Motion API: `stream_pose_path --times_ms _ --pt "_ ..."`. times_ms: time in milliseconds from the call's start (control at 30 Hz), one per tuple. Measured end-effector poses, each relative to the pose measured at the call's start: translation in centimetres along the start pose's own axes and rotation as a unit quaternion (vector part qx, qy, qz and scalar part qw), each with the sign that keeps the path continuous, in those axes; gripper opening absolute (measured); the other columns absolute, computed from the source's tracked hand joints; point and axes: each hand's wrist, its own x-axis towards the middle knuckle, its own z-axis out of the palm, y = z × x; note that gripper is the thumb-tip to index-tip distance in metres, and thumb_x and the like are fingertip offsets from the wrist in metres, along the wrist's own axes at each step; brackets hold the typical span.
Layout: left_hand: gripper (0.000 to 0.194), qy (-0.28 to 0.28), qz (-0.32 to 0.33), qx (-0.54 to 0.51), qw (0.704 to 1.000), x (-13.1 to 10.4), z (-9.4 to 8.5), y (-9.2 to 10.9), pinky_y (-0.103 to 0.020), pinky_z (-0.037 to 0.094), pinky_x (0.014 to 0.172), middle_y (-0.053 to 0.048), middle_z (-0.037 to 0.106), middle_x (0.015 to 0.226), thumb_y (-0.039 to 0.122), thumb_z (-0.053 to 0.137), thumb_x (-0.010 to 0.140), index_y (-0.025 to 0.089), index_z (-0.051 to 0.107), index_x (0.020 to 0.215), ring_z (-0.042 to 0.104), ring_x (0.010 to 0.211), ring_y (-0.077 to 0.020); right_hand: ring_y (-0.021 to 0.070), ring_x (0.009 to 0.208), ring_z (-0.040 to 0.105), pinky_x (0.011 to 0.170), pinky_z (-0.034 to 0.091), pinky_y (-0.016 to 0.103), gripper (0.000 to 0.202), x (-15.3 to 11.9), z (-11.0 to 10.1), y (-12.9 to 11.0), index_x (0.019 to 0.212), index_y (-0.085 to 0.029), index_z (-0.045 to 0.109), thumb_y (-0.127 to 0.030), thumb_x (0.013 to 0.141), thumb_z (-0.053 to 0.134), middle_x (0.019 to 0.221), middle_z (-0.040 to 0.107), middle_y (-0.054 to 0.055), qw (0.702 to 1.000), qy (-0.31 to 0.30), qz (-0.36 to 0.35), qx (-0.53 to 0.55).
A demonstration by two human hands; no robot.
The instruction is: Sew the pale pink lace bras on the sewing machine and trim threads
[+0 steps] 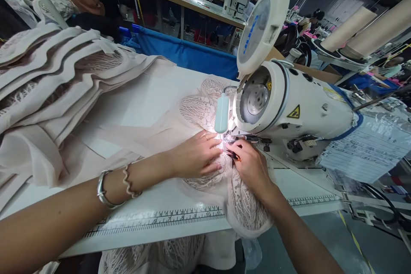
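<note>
A pale pink lace fabric piece (pixel 248 207) lies across the sewing table (pixel 154 227), partly under the needle area of a white sewing machine (pixel 308 102). Flat on the lace, just left of the needle area, rests my left hand (pixel 197 156), its fingers spread. Close by on the right, my right hand (pixel 248 162) has its thumb and fingers pinched at the fabric edge, with a small dark object with an orange tip under the fingers. A mint-green lamp (pixel 221 113) lights the spot and stands above the fingertips. The exact needle contact is lost in glare.
Layered pink fabric pieces (pixel 64 72) are heaped at the left. Behind the table hangs a blue cloth (pixel 186 53). Thread cones (pixel 348 30) and a handwritten sheet (pixel 369 150) are at the right. More lace fabric (pixel 154 259) hangs below the front edge. People are in the background.
</note>
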Motion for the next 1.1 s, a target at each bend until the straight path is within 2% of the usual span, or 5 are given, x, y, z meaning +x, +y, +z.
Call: stream_pose_path --times_ms 200,467,600,800,1100 --pt "0.017 -0.036 0.067 0.08 0.994 -0.5 1.0 2.6 -0.037 0.045 0.085 -0.012 0.068 0.106 0.014 0.05 0.1 0.014 0.065 0.107 0.06 0.095 -0.0236 0.0164 0.073 0.062 0.057 0.038 0.026 0.019 -5.1 -0.3 -0.5 0.091 -0.022 0.064 -0.031 0.1 0.051 0.097 0.062 0.004 0.998 0.011 0.051 -0.029" --pt "0.039 -0.066 0.031 0.058 0.996 -0.5 0.5 2.3 -0.041 0.037 0.086 -0.014 0.062 0.124 0.035 0.049 0.101 0.014 0.059 0.131 0.056 0.099 -0.0275 0.0139 0.057 0.05 0.057 0.033 0.027 0.037 -5.3 1.0 0.5 0.065 -0.023 0.048 -0.024 0.101 0.046 0.063 0.056 -0.001 0.995 0.069 -0.071 -0.029" --pt "0.039 -0.068 0.031 0.061 0.995 -0.3 0.7 2.1 -0.04 0.033 0.081 -0.009 0.063 0.108 0.035 0.053 0.097 0.028 0.06 0.134 0.055 0.089 -0.0257 0.0149 0.056 0.055 0.057 0.034 0.027 0.025 -4.9 1.0 0.9 0.072 -0.023 0.052 -0.022 0.097 0.047 0.062 0.061 -0.001 0.996 0.072 -0.055 -0.005" --pt "0.043 -0.072 0.037 0.071 0.994 -0.3 0.3 2.0 -0.042 0.036 0.088 -0.008 0.066 0.102 0.024 0.053 0.093 0.016 0.059 0.134 0.056 0.093 -0.025 0.0166 0.057 0.063 0.057 0.037 0.026 0.007 -4.3 0.2 2.0 0.091 -0.021 0.063 -0.023 0.088 0.057 0.066 0.07 -0.001 0.998 0.055 -0.016 -0.012" --pt "0.037 -0.047 0.053 0.045 0.996 -0.4 0.7 1.9 -0.043 0.039 0.094 -0.012 0.07 0.109 0.038 0.042 0.105 0.013 0.07 0.107 0.06 0.105 -0.027 0.0195 0.072 0.071 0.062 0.042 0.027 0.072 -1.4 -1.3 2.2 0.143 -0.036 0.059 -0.008 0.076 0.057 0.085 0.081 -0.002 0.988 -0.133 -0.014 -0.081"
